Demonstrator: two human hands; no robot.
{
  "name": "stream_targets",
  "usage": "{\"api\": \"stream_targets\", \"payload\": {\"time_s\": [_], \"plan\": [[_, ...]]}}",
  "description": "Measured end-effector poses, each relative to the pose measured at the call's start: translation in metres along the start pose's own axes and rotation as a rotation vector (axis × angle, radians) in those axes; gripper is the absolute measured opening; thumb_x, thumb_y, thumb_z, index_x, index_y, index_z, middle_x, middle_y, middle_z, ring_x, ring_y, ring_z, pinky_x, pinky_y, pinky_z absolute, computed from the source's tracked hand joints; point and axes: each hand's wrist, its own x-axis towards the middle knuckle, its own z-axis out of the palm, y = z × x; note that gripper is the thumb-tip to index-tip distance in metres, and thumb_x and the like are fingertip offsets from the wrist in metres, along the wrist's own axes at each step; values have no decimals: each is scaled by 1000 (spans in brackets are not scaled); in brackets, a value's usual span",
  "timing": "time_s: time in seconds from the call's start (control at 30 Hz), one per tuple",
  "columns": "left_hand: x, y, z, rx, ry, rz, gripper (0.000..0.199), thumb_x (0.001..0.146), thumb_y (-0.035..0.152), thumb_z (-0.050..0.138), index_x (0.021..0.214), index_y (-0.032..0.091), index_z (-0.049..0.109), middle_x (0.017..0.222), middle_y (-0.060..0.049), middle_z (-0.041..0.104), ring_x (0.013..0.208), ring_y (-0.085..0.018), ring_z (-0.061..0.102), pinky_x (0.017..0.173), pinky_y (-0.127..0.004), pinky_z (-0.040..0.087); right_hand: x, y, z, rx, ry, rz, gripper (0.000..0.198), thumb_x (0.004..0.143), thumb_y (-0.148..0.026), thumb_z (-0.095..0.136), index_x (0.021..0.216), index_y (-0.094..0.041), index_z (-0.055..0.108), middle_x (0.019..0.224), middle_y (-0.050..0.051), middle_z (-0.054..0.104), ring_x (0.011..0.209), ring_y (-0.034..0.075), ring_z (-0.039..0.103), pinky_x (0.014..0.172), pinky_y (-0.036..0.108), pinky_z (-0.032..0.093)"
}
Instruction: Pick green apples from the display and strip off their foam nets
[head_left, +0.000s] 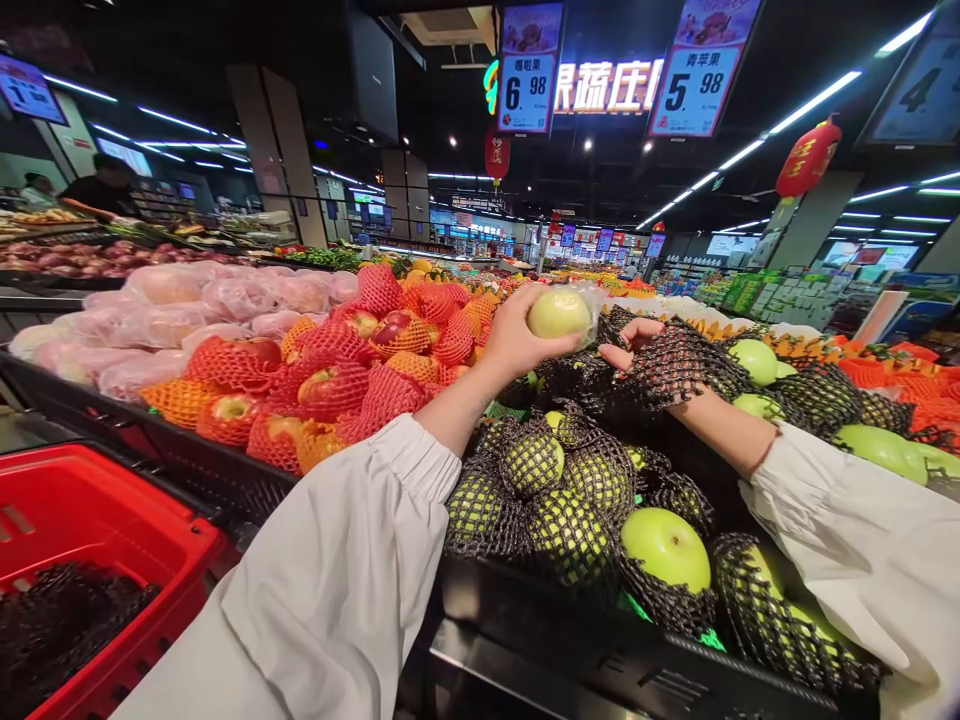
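A pale green apple [559,312] sits in my left hand [517,335], fingers curled round it; clear plastic film shows at its right side. Just to the right, my right hand [639,332] holds a black foam net sleeve [671,368], which drapes over most of the fingers and the back of the hand. Its fingertips point toward the apple without touching it. Below both hands lie green apples in black nets [576,535]. One green apple [666,548] is partly out of its net.
Red apples in red and orange nets [330,385] and pink bagged fruit [180,315] fill the left. A red basket [165,500] with black nets [67,630] stands at lower left. The black display edge [570,640] runs along the front. Price signs [529,70] hang above.
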Motion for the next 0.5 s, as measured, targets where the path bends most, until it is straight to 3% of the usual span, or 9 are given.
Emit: {"api": "stream_targets", "payload": {"time_s": [0.1, 0.2, 0.3, 0.4, 0.5], "plan": [[-3, 6, -2, 160, -47, 134, 51, 61, 27, 84, 107, 20, 62, 116, -8, 64, 110, -27, 60, 100, -47, 48, 0, -9, 6, 139, 13, -54, 31, 74, -51, 72, 77, -25, 55, 72, 2, 59, 65, 21, 58, 69, 45, 55], [-6, 9, -2, 174, -140, 157, 51, 62, 25, 82, 108, 19, 62, 117, -8, 63, 110, -26, 60, 100, -45, 48, 0, -12, 6, 79, 50, -205, 25, 81, -49, 65, 84, -24, 66, 91, 5, 63, 81, 22, 63, 74, 44, 57], [-6, 8, 2, 141, -234, 54, 47, 65, 30, 80, 105, 15, 62, 113, -11, 65, 106, -28, 61, 98, -45, 48, -1, -13, 2, -32, 42, -316, 23, 81, -43, 63, 95, -26, 71, 113, 9, 60, 105, 26, 62, 81, 42, 59], [-7, 3, 10, 25, -315, -138, 47, 73, 35, 72, 113, 13, 60, 112, -12, 67, 104, -28, 62, 96, -44, 49, -4, -14, 0, -55, -69, -295, 36, 80, -39, 67, 114, -29, 67, 130, 11, 56, 121, 27, 56, 87, 43, 59], [-9, 0, 18, -218, -345, -257, 49, 80, 38, 63, 124, 15, 56, 122, -11, 66, 114, -27, 61, 103, -43, 47, -6, -17, 0, -84, -138, -272, 48, 80, -40, 71, 127, -32, 61, 137, 12, 54, 127, 29, 53, 91, 46, 59]]}}
